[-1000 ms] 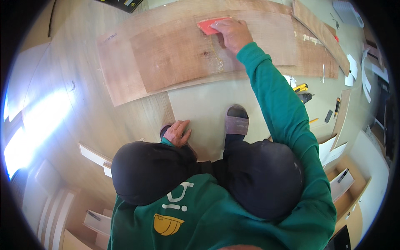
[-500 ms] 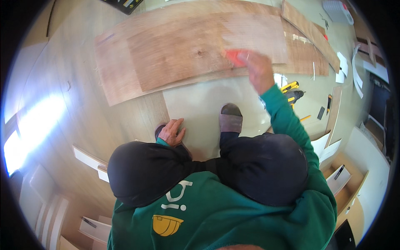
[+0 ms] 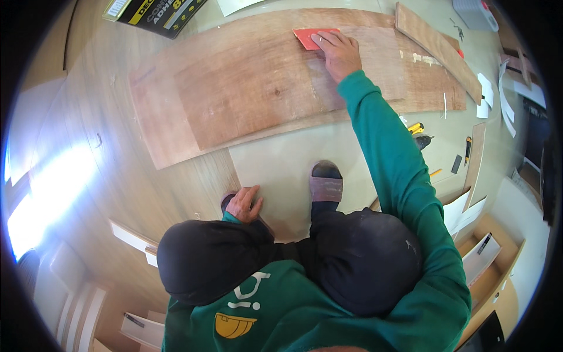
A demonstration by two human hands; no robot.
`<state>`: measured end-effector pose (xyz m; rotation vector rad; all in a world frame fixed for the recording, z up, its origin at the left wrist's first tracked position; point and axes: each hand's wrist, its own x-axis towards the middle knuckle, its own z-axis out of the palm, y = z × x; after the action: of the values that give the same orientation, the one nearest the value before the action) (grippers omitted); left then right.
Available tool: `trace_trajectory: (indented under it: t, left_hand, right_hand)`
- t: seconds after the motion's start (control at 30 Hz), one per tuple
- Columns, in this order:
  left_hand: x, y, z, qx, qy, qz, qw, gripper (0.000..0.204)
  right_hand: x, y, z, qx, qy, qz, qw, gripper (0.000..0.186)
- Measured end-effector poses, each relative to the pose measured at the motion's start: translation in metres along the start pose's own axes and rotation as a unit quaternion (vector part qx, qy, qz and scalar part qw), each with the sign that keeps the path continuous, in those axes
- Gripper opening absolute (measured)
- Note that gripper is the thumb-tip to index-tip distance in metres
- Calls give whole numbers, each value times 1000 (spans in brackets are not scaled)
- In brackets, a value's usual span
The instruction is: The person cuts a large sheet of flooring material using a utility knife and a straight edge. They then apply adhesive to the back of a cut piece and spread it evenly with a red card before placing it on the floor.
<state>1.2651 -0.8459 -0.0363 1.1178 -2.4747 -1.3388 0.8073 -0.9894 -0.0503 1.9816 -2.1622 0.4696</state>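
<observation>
My right hand (image 3: pixel 340 54) is closed on a flat red glue spreader (image 3: pixel 306 38), reaching to the far part of a wide plywood sheet (image 3: pixel 246 88). The spreader lies against or just above the wood; its contact edge is too small to make out. Beneath this sheet a second, paler board (image 3: pixel 153 126) sticks out on the left and along the near side. My left hand (image 3: pixel 244 204) hangs by my left knee above my slippered foot, fingers apart and holding nothing.
A black and yellow can (image 3: pixel 170 17) stands at the far left. A narrow plywood strip (image 3: pixel 437 50) lies across the boards' right end. Right of my arm are a yellow and black drill (image 3: pixel 422 141), a utility knife (image 3: pixel 468 149) and a yellow pencil (image 3: pixel 435 173). Wooden drawers (image 3: pixel 492 258) stand lower right.
My right hand has moved away from me with the red spreader, from the near middle of the plywood to its far side. My left hand stays by the knee. The view has tilted slightly.
</observation>
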Motion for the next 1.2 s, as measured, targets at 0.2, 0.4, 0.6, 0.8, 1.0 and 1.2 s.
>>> trace_trajectory:
  t: [0.2, 0.4, 0.6, 0.8, 1.0, 1.2]
  left_hand:
    - [0, 1, 0, 4, 5, 10, 1000, 39]
    - [5, 1, -2, 12, 3, 31, 999, 40]
    - [-2, -4, 2, 6, -9, 9, 1000, 42]
    - [1, 3, -2, -11, -7, -2, 1000, 40]
    - [-3, -7, 5, 20, 34, 54, 998, 40]
    - [-1, 6, 2, 5, 6, 2, 1000, 37]
  right_hand:
    - [17, 27, -16, -24, -46, 150, 987, 35]
    - [6, 6, -1, 100, -38, 21, 994, 30]
    - [-51, -39, -45, 108, -130, -62, 984, 32]
    - [-144, -43, -113, 147, -211, -25, 966, 34]
    - [-65, 26, -94, 111, -31, 5, 993, 35]
    - [-45, 49, -43, 36, -5, 15, 999, 40]
